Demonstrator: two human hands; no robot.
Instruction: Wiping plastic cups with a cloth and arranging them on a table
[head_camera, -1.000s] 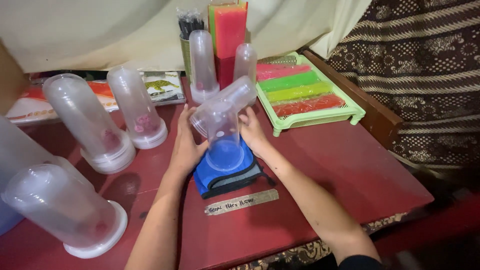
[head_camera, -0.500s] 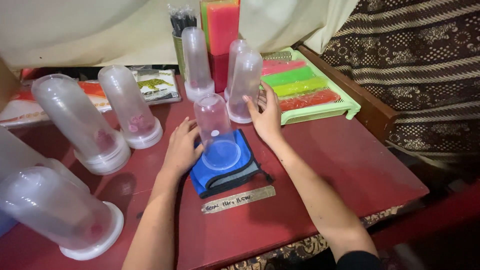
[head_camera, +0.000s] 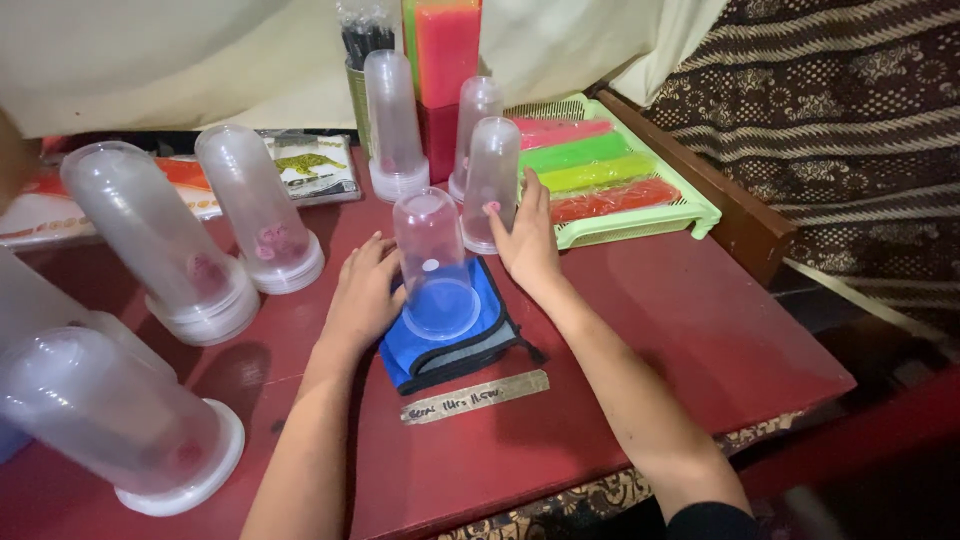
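Note:
A clear plastic dome (head_camera: 435, 265) stands upright on a folded blue cloth pad (head_camera: 450, 345) at the middle of the red table (head_camera: 700, 330). My left hand (head_camera: 362, 292) lies on the pad's left edge, its fingers resting against the dome's side. My right hand (head_camera: 525, 240) grips a second, slimmer clear dome (head_camera: 492, 175) near its base. That one stands on the table just behind the pad, next to a green tray (head_camera: 700, 210).
Several more clear domes stand around: two tall ones at the back (head_camera: 393, 125), two at left (head_camera: 255, 205), one large one at front left (head_camera: 110, 420). The green tray holds coloured strips. A red block (head_camera: 445, 50) stands at the back. A paper label strip (head_camera: 475, 396) lies before the pad.
My right hand has carried the slim dome away from the pad and stood it on the table beside the tray. The dome on the pad now stands upright; my left hand stayed beside it.

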